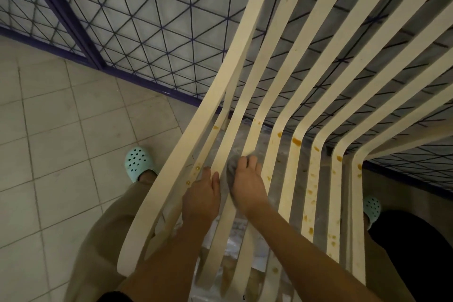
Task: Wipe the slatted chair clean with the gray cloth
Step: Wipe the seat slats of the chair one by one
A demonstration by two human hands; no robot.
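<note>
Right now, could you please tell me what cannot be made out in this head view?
gray cloth: mostly covered by the right hand in the head view.
slatted chair: backrest top cut off by the upper edge; legs hidden beneath its slats.
left hand: fingertips hidden behind the slat it grips.
right shoe: partly behind the slats.

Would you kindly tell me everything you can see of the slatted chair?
The slatted chair has long, smooth cream slats that run along the seat and bend up into the back. A broader rail edges its left side. Orange-brown stains spot the slats on the right. The left hand holds one slat; the right hand presses the gray cloth onto a neighbouring slat. It stands on a tiled floor beside a metal grille.
</note>
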